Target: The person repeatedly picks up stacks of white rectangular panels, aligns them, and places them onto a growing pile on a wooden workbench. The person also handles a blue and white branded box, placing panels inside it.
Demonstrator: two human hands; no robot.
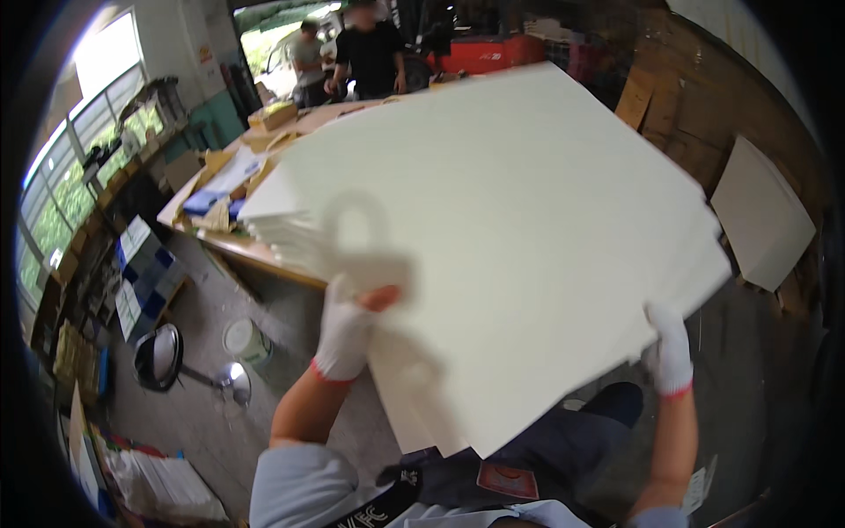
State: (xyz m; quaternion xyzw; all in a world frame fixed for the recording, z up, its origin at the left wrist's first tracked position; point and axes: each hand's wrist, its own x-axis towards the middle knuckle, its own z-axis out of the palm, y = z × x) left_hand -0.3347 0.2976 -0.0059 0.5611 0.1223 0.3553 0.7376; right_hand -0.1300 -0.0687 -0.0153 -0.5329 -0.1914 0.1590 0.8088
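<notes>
A large white sheet [519, 202], paper or thin board, spreads across the middle in front of me. Staggered edges and corners at its right and near sides show more than one sheet. My left hand [345, 330], in a white glove with a red cuff, is closed on the near left edge, its orange-red thumb lying on top. At the near right edge my right hand [669, 352], gloved alike, grips the sheets with its thumb above. The fingers beneath are hidden. Beyond my left hand, a fanned stack of white sheets [273, 207] rests on the table [308, 280].
Brown paper, blue items and a yellowish box [273, 115] lie on the table's far left. A stool [160, 356] and a white bucket [246, 341] stand on the floor at left. A white panel [764, 216] leans at right. Two people [370, 57] stand beyond the table, near a red vehicle [488, 55].
</notes>
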